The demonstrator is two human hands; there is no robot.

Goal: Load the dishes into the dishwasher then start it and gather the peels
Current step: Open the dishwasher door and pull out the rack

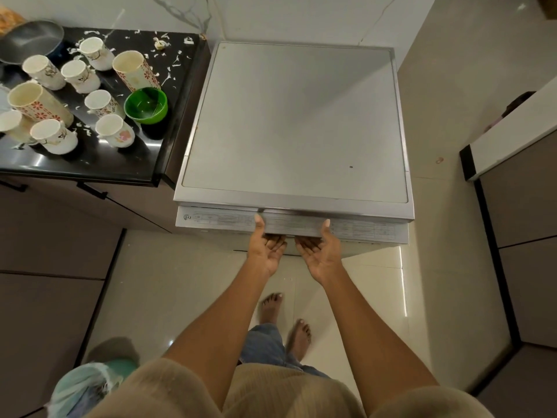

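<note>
A silver dishwasher [295, 122] stands below me, its flat top facing up and its door closed or barely ajar. Both my hands grip the door handle [291, 229] palms up, fingers curled under it and thumbs on top. My left hand [266, 245] holds the handle's left part, my right hand [319, 250] its right part. On the black counter [99, 164] to the left stand several white mugs [116, 131], two tall flowered tumblers [134, 70], a green bowl [146, 105] and a grey pan [30, 40]. White peels [168, 72] are scattered among them.
Brown cabinets [45, 267] run under the counter on the left. Another cabinet unit [524, 206] lines the right side. A bin with a pale bag [87, 390] sits at the lower left. My bare feet [286, 318] stand on the glossy tiled floor in front of the dishwasher.
</note>
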